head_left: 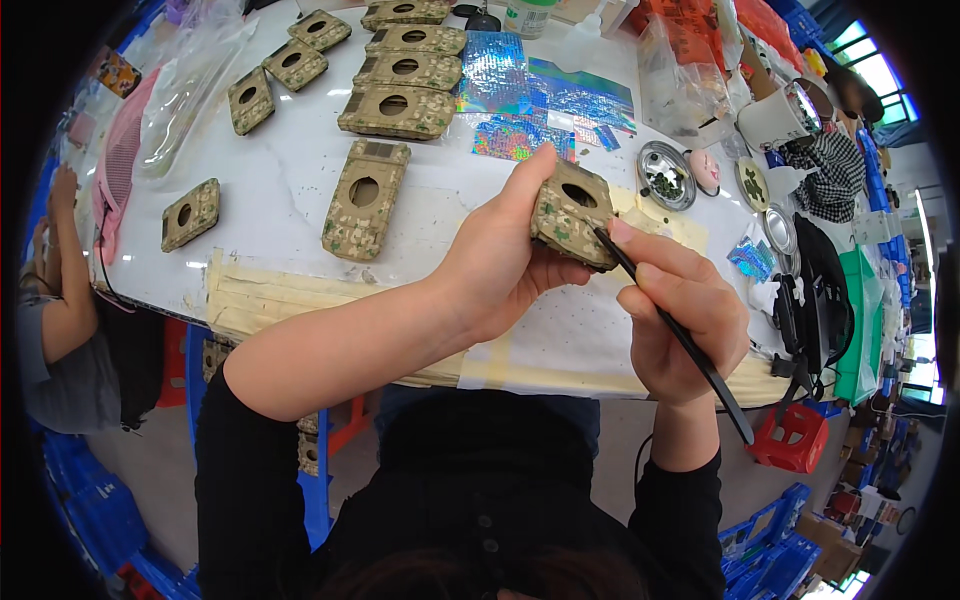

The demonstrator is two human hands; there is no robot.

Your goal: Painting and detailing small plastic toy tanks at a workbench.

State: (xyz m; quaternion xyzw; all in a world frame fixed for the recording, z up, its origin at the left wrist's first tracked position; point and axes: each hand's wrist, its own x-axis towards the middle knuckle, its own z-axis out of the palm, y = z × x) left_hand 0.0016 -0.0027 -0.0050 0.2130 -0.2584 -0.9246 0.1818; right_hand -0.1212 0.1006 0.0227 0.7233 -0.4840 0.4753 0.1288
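Note:
My left hand (500, 262) grips a small camouflage-patterned block (572, 214) with a round hole in its top, held up over the white table (280, 180). My right hand (682, 312) holds a thin black stick-like tool (690, 348), whose tip touches the block's lower right edge. Both forearms, in black sleeves, come in from the lower edge.
Several more camouflage blocks lie on the table: a long one (364, 199), a stack (402, 88) at the back, small ones (190, 214) to the left. Holographic sheets (530, 100), small round metal dishes (666, 176) and clutter lie to the right. Another person's arm (62, 270) is at the left.

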